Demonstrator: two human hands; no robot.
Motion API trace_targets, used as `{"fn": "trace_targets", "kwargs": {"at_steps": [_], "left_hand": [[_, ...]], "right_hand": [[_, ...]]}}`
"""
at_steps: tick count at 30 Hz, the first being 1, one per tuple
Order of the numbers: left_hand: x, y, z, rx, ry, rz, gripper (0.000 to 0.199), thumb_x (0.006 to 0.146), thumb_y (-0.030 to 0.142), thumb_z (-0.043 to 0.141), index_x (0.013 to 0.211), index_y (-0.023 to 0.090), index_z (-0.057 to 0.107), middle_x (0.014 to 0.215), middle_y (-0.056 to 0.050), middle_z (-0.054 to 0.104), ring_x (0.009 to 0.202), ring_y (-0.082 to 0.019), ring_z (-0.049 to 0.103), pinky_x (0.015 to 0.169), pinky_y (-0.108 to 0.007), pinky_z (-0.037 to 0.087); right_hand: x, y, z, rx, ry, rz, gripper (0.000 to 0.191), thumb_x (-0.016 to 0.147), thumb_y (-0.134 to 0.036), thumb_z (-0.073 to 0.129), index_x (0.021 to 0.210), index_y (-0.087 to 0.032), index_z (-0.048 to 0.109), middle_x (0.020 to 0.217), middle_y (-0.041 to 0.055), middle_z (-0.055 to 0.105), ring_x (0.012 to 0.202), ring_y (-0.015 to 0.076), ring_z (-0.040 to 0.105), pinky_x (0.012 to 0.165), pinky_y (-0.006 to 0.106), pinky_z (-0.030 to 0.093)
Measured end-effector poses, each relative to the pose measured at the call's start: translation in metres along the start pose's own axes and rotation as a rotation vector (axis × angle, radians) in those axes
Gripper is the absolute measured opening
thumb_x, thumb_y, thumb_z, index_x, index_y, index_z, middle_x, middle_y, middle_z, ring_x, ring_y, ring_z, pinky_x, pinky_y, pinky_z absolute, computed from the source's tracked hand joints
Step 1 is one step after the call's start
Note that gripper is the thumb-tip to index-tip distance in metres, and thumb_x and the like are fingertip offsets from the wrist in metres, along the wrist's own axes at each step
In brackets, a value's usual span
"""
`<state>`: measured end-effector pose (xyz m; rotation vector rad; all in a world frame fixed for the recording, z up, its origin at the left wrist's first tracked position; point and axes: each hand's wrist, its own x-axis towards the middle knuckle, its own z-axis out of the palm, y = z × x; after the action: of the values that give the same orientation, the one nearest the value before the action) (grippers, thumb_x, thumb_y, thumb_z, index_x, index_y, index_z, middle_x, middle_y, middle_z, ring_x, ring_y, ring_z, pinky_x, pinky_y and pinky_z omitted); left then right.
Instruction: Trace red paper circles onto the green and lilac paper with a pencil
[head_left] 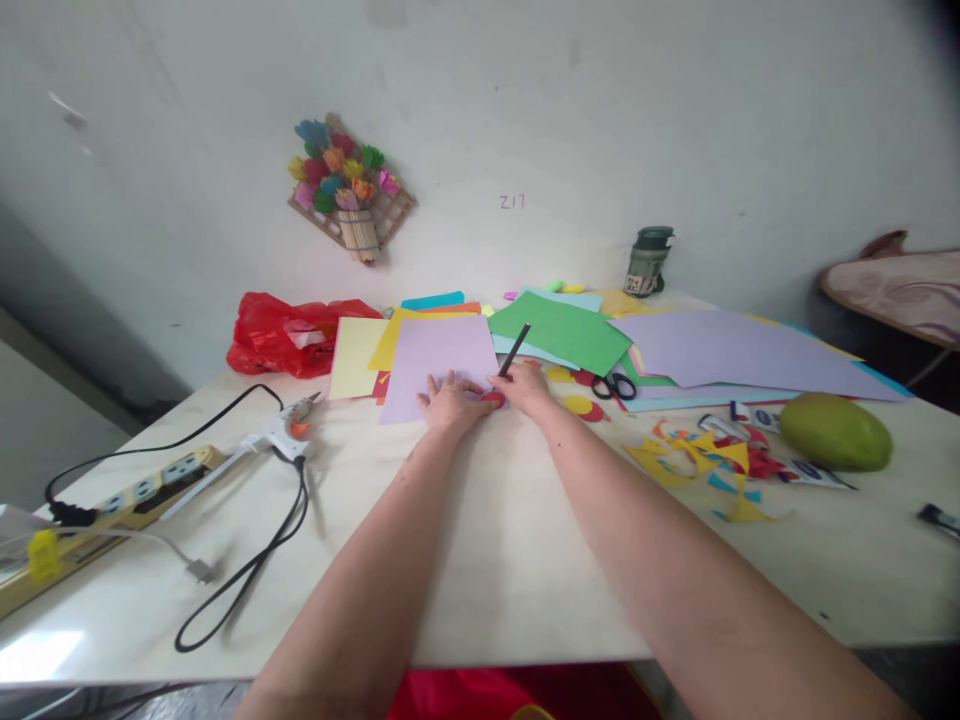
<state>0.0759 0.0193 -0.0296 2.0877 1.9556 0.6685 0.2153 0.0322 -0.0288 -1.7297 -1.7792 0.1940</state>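
Note:
A light purple sheet (442,350) lies on the table in front of me. My left hand (451,405) rests on its lower part with fingers spread, its thumb side touching a small red paper disc (493,399). Just right of the disc, my right hand (523,388) is closed around a black pen (515,348), which tilts up with its lower end hidden by the fingers. Yellow and red paper circles (578,405) lie to the right, beside black-handled scissors (613,386).
A glue gun (279,435) with a looping black cable and a power strip (150,487) lie left. A red plastic bag (281,335) is at the back left. Paper scraps (705,455), tubes (814,473) and a green fruit (835,431) lie right; a bottle (648,262) stands behind.

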Motion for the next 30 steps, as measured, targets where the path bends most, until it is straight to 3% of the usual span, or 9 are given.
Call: {"fn": "trace_targets", "kwargs": {"at_steps": [30], "left_hand": [[-0.0032,0.0028,-0.0054,-0.019,-0.017,-0.009,0.045,0.05,0.065,0.06,0.084,0.035,0.063,0.133,0.003,0.034,0.126,-0.032,0.009,0.095,-0.055,0.006]], "right_hand": [[-0.0007,-0.0009,-0.0044,0.033,0.008,0.067,0.025,0.069,-0.037,0.052,0.077,-0.018,0.065,0.076,0.0039,0.065,0.074,0.016,0.058,0.067,0.024,0.041]]}}
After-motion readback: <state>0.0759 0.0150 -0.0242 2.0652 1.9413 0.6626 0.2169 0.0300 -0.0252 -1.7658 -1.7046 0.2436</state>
